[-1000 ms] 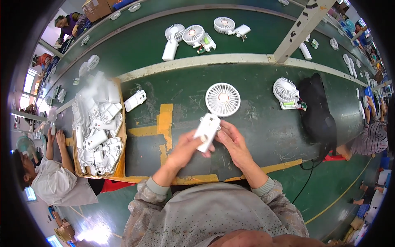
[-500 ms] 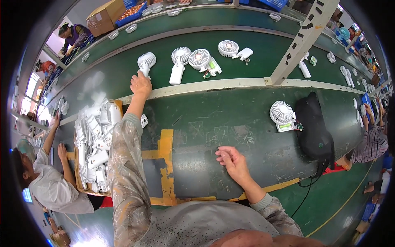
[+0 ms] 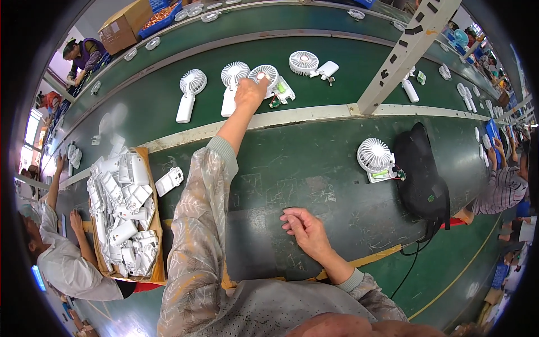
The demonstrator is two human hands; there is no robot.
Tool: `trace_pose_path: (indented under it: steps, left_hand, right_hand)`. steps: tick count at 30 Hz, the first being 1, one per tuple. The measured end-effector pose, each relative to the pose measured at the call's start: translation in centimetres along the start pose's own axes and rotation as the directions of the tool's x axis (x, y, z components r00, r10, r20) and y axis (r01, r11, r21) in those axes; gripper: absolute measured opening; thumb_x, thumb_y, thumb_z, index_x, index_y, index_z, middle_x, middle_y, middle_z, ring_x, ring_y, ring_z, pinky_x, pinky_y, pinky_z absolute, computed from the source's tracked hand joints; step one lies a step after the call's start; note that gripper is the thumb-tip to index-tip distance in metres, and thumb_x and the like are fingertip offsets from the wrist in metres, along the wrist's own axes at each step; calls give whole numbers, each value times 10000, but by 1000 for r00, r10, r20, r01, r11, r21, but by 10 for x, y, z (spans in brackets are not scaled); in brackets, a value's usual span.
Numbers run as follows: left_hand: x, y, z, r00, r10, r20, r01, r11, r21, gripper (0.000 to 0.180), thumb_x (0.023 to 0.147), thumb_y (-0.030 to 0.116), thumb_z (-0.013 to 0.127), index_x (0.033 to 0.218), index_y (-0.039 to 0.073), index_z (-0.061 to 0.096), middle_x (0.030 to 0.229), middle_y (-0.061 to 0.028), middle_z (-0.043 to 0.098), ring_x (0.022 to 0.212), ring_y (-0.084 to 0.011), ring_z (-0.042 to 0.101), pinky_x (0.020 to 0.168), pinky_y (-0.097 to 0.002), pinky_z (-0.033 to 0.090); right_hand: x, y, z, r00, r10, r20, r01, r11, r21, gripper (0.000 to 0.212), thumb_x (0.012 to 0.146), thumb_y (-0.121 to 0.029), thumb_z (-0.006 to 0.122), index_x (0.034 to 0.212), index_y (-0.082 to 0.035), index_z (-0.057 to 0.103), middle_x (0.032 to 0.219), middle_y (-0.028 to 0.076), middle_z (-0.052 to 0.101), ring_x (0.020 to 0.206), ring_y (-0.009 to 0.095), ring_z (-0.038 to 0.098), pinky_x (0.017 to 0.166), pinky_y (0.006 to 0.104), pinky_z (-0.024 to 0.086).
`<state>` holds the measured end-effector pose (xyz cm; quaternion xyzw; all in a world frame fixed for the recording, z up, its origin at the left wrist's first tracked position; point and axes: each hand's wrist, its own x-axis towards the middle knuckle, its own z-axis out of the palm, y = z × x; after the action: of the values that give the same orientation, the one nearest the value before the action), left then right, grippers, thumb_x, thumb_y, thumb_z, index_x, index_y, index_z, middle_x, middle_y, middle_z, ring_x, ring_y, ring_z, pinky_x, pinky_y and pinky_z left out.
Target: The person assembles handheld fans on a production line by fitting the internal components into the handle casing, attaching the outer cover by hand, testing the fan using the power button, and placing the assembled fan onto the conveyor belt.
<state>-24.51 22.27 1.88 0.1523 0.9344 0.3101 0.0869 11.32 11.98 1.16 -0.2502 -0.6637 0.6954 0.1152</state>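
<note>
My left hand (image 3: 251, 95) reaches across the bench rail to the green belt, its fingers closed at the rim of a white handheld fan (image 3: 264, 74) with its handle opened, showing a green part inside. Part of that grip is hidden behind the hand. Close on its left lies another white fan (image 3: 234, 72), its handle partly covered. A complete-looking fan (image 3: 192, 83) lies further left. My right hand (image 3: 307, 231) rests low over the dark bench, fingers loosely bent and slightly apart, holding nothing. An opened fan (image 3: 374, 154) lies on the bench to the right.
A cardboard box (image 3: 159, 247) of white plastic housings stands at left, with one housing (image 3: 169, 181) beside it. A black bag (image 3: 420, 174) lies at right. A slotted metal post (image 3: 401, 62) rises from the rail (image 3: 281, 117). Other people work on both sides.
My left hand has left the leftmost fan, which now lies on the belt, and moved right to the opened fan. My right hand has stayed nearly still. The whole view has shifted slightly.
</note>
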Motion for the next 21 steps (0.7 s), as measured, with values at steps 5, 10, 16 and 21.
trace_pose_path:
  steps: [5,10,16,21]
  left_hand:
    - [15,-4,13,968,31,250,82,899,-429,819,543,387,851,1086,-140,539,1043,-208,625,922,-285,621,749,-364,500]
    - [-19,10,-11,930,111,350,156,744,-650,574,618,264,833,1024,-50,575,1027,-131,613,902,-217,596,710,-365,503]
    - [-76,25,-74,882,378,282,81,468,-880,366,792,239,693,1024,-15,570,911,-96,647,801,-148,638,717,-289,535]
    - [-157,18,-125,829,468,307,148,345,-927,336,865,198,596,1116,-13,526,1009,-93,634,849,-161,636,717,-299,525]
  right_hand:
    - [1,1,-1,1000,-21,-2,21,1000,-7,178,947,-93,475,1089,-23,556,968,58,651,788,112,626,670,245,526]
    - [2,3,-1,998,-53,-34,53,999,1,183,932,-90,484,1076,-4,557,923,86,662,752,139,649,646,263,535]
    - [-2,2,-1,1000,12,-17,-10,994,110,192,948,-107,482,1111,-30,547,977,55,637,812,100,605,688,240,517]
    - [-5,-19,-17,929,-271,-251,267,962,-51,350,914,-86,526,1245,-16,437,1221,102,526,1120,190,500,981,313,371]
